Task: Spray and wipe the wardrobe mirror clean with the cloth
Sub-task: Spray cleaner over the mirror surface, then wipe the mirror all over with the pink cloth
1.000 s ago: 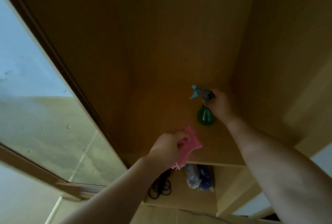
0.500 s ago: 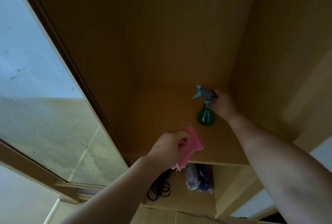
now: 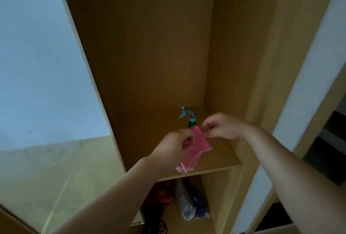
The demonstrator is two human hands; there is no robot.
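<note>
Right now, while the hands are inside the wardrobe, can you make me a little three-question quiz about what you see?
1. True or false: the right hand is holding the spray bottle.
2. Which colour is the cloth that the left hand grips? A green, B pink, C white.
3. In a few words: what does the spray bottle stand on?

Key: 1 false, the spray bottle stands free, with no hand on it. 2 B. 3 the wooden shelf.
</note>
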